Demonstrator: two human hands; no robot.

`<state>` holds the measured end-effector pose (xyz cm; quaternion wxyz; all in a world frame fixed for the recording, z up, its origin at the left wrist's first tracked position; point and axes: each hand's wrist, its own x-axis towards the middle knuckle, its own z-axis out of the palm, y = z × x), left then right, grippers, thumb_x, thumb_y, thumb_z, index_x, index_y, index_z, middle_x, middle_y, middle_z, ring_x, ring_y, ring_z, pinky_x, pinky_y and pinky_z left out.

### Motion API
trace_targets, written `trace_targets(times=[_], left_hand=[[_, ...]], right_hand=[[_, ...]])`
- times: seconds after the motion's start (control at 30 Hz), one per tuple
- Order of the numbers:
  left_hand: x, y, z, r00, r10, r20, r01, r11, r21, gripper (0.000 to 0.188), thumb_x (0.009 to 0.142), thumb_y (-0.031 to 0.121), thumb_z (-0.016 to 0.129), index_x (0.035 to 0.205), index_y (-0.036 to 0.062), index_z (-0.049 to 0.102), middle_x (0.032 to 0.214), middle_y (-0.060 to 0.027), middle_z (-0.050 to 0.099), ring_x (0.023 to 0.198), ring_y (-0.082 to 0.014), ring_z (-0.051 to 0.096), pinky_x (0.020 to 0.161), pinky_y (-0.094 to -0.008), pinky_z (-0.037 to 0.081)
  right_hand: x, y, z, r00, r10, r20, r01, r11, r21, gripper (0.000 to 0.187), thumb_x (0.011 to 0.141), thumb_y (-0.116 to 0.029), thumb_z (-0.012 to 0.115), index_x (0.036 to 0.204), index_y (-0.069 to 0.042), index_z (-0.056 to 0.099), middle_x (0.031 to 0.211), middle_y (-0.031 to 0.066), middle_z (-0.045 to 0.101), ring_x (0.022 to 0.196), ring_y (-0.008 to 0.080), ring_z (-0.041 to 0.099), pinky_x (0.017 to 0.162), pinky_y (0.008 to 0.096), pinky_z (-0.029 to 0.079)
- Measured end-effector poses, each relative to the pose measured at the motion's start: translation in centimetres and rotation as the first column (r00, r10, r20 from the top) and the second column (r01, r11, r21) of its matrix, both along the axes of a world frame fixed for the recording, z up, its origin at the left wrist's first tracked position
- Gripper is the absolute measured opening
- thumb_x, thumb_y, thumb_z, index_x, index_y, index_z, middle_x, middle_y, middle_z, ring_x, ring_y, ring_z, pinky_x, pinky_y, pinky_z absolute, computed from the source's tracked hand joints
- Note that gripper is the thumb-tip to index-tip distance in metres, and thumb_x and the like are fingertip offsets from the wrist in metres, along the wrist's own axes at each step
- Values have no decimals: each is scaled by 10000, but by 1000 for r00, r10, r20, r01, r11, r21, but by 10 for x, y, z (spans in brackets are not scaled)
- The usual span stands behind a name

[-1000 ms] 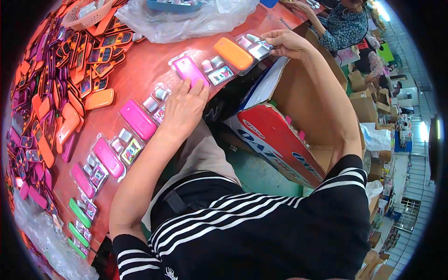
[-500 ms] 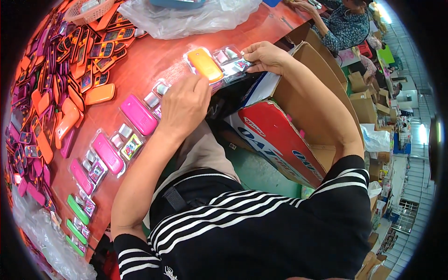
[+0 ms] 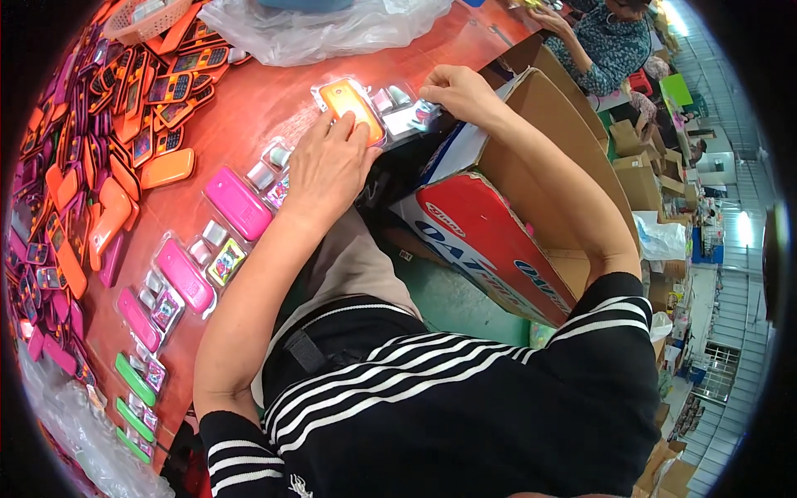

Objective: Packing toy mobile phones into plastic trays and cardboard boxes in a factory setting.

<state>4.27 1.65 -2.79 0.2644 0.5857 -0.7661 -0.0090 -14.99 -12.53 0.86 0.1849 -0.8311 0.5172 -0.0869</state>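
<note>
Near the table edge lies a clear plastic tray point(image 3: 402, 124) that holds an orange toy phone point(image 3: 340, 95) and small accessories. My left hand point(image 3: 328, 166) rests over the phone, its fingers spread and touching the lower part. At the tray's right end is a small shiny printed packet point(image 3: 424, 114), partly blurred. My right hand point(image 3: 465, 93) is beside it, with thumb and fingers closed together; what they pinch is hidden. Below my left hand, a row of similar trays runs along the edge, with a pink toy phone point(image 3: 238, 203) and a green toy phone point(image 3: 134, 379) among them.
A heap of orange and purple toy phones point(image 3: 108, 149) covers the left of the red table point(image 3: 274, 91). Clear plastic sheeting point(image 3: 324, 37) and a pink basket point(image 3: 145, 21) lie beyond. An open cardboard box point(image 3: 498, 241) stands under my right arm. Another person point(image 3: 602, 50) sits farther off.
My left hand's fingers have gone from bunched at the phone's lower end to spread over it. My right hand's fingers have curled in closer at the tray's end.
</note>
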Motion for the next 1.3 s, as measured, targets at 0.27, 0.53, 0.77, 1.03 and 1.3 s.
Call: trace_targets(times=[0.27, 0.53, 0.77, 1.03, 1.3], left_hand=[[-1, -2, -6, 1000, 6, -9, -7, 990, -138, 243, 749, 260, 643, 853, 46, 588, 915, -73, 566, 946, -250, 527, 753, -363, 477], [1, -2, -3, 1000, 18, -10, -19, 995, -96, 240, 744, 249, 645, 853, 40, 599, 898, -81, 566, 928, -256, 530, 773, -368, 466], [-15, 14, 12, 972, -192, -135, 127, 914, -384, 336, 707, 152, 697, 1009, 48, 592, 1070, -103, 578, 996, -267, 557, 820, -365, 473], [-65, 15, -21, -342, 647, -681, 730, 639, 241, 572, 866, 248, 587, 1312, 20, 310, 1193, -162, 483, 964, -281, 576, 807, -347, 516], [-65, 8, -23, -528, 649, -548, 676, 711, 192, 450, 855, 322, 597, 1171, 44, 437, 1212, -156, 475, 1100, -327, 476, 873, -432, 467]], right_hand=[[14, 23, 7, 970, -114, 213, 76, 981, 176, 201, 789, -184, 654, 841, 2, 598, 680, 67, 624, 570, 105, 604, 501, 255, 467], [18, 21, 12, 978, 123, -170, -151, 975, -162, 267, 739, -265, 672, 749, -11, 590, 648, 117, 618, 585, 237, 617, 544, 330, 474], [42, -15, 39, 719, 657, -229, -692, 640, -335, 361, 805, -95, 537, 1164, -114, 496, 1182, 114, 529, 1075, 276, 517, 860, 377, 430], [117, -22, 16, 141, 879, -455, -985, 169, 21, 513, 692, 4, 527, 1183, -144, 520, 1348, 70, 407, 1267, 269, 352, 1022, 443, 294], [124, -55, 16, 365, 895, -258, -799, 443, 406, 466, 628, -56, 592, 1094, -42, 579, 1142, 128, 568, 1083, 282, 521, 908, 361, 420]])
